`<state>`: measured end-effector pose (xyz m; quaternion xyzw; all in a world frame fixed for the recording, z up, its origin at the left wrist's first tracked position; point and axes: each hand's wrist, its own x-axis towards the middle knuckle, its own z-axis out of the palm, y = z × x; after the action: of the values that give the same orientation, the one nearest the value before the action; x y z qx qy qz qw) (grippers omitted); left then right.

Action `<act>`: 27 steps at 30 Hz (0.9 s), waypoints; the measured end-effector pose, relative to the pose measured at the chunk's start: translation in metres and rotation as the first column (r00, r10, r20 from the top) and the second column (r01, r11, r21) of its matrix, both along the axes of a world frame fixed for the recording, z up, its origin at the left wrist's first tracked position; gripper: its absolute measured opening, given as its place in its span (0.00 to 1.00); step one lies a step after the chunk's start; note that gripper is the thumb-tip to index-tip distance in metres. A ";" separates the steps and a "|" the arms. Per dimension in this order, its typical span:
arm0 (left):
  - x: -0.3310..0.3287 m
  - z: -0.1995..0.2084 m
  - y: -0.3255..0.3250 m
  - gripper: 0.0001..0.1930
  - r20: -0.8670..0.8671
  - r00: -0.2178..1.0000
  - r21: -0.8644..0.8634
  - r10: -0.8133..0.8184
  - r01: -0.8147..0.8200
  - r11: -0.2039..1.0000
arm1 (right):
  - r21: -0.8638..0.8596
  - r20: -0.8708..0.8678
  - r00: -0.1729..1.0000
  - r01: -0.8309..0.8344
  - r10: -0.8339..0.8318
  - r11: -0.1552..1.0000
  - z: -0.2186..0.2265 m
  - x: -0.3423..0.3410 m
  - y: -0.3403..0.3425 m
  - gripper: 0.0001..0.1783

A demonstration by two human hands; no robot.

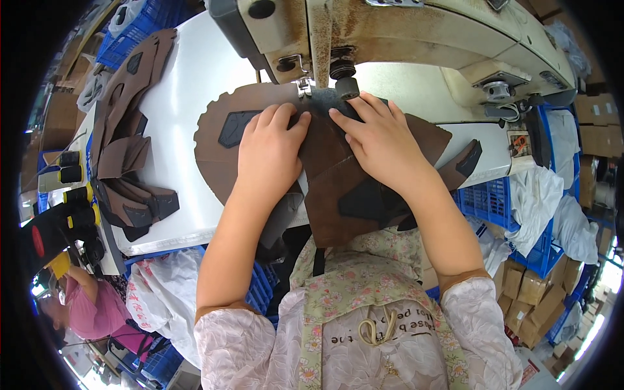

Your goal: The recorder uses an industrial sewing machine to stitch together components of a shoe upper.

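Observation:
A brown sheet piece (211, 149) with black patches and a notched edge lies on the white sewing table (185, 218), and its front part hangs over the near edge. My left hand (270, 156) rests on it left of the presser foot (304, 88), fingers laid out and thumb toward the middle seam. To the right, my right hand (383, 140) presses the material with fingers spread, its fingertips close to the dark roller (346, 88). The foot stands at the far edge of the piece; whether it touches is unclear. Both hands are open.
The sewing machine (416, 39) arches over the far side. Several similar brown pieces (123, 153) are piled at the table's left, and another piece (465, 162) lies right. Blue crates (487, 201) with white bags stand right. A person in pink (97, 305) sits lower left.

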<state>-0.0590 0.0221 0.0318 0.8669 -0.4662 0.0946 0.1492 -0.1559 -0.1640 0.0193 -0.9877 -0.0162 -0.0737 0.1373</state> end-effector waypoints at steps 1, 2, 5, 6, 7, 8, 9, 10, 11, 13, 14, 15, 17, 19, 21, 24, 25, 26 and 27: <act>0.002 0.000 0.001 0.22 0.021 1.000 -0.007 -0.007 0.007 1.000 | 0.006 -0.001 1.000 0.006 -0.006 1.000 0.001 0.001 0.001 0.23; 0.003 0.000 0.002 0.22 0.043 0.999 -0.014 -0.014 0.014 1.000 | 0.011 -0.002 1.000 0.011 -0.011 1.000 0.002 0.002 0.002 0.24; 0.002 0.006 -0.001 0.28 -0.036 0.997 0.090 0.067 -0.063 0.994 | 0.009 -0.006 0.999 0.032 -0.031 0.999 -0.001 0.004 0.002 0.24; 0.002 0.008 -0.001 0.28 -0.035 0.997 0.089 0.070 -0.067 0.994 | 0.008 -0.004 1.000 0.028 -0.028 1.000 0.000 0.005 0.002 0.24; 0.002 0.009 0.000 0.29 -0.016 0.997 0.115 0.082 -0.079 0.990 | 0.016 -0.001 1.000 0.026 -0.026 1.000 0.001 0.005 0.002 0.24; 0.002 0.009 0.000 0.29 0.003 0.996 0.140 0.092 -0.092 0.986 | 0.023 0.002 1.000 0.025 -0.025 0.999 0.002 0.005 0.001 0.24; 0.001 0.010 0.000 0.29 0.004 0.995 0.139 0.097 -0.097 0.986 | 0.022 0.003 1.000 0.020 -0.020 1.000 0.004 0.005 -0.001 0.24; -0.001 0.010 0.001 0.30 -0.020 0.993 0.160 0.113 -0.108 0.981 | 0.027 -0.001 1.000 0.013 -0.013 1.000 0.005 0.003 -0.002 0.24; -0.002 0.010 0.001 0.30 -0.044 0.991 0.182 0.129 -0.119 0.976 | 0.033 -0.005 1.000 0.007 -0.007 0.999 0.006 0.002 -0.002 0.24; -0.003 0.008 0.010 0.31 -0.093 0.987 0.156 0.133 -0.118 0.981 | 0.030 0.002 1.000 -0.008 0.008 1.000 0.008 0.000 -0.002 0.23; -0.003 0.007 0.013 0.31 -0.142 0.980 0.132 0.136 -0.118 0.984 | 0.027 0.010 1.000 -0.022 0.022 0.999 0.008 0.000 -0.002 0.23; -0.005 0.005 0.014 0.31 -0.144 0.980 0.131 0.136 -0.117 0.984 | 0.027 0.009 1.000 -0.022 0.022 0.999 0.008 0.000 -0.002 0.23; -0.007 0.003 0.015 0.31 -0.093 0.987 0.138 0.128 -0.114 0.984 | 0.000 0.024 1.000 -0.008 0.008 1.000 0.008 0.002 0.000 0.22; -0.007 0.004 0.013 0.31 -0.089 0.988 0.148 0.129 -0.115 0.982 | -0.002 0.029 1.000 -0.011 0.011 1.000 0.007 0.002 0.000 0.22; -0.006 0.004 0.012 0.31 -0.083 0.988 0.156 0.128 -0.114 0.981 | -0.005 0.036 0.999 -0.012 0.013 1.000 0.007 0.002 -0.001 0.22; -0.002 0.004 0.013 0.31 -0.063 0.990 0.161 0.126 -0.115 0.980 | -0.034 0.079 0.997 -0.018 0.021 0.999 0.005 0.003 0.001 0.22; -0.001 0.004 0.013 0.31 -0.049 0.991 0.156 0.125 -0.116 0.981 | -0.045 0.099 0.995 -0.018 0.022 0.999 0.004 0.004 0.002 0.23; 0.000 0.004 0.014 0.31 -0.036 0.992 0.151 0.124 -0.117 0.981 | -0.055 0.120 0.992 -0.018 0.024 0.998 0.004 0.005 0.003 0.23; 0.002 0.003 0.013 0.31 -0.036 0.992 0.149 0.124 -0.118 0.982 | -0.058 0.120 0.993 -0.018 0.025 0.998 0.003 0.005 0.003 0.23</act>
<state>-0.0573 0.0352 0.0350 0.9041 -0.4149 0.0493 0.0894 -0.1506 -0.1608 0.0224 -0.9847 -0.0371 -0.1311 0.1090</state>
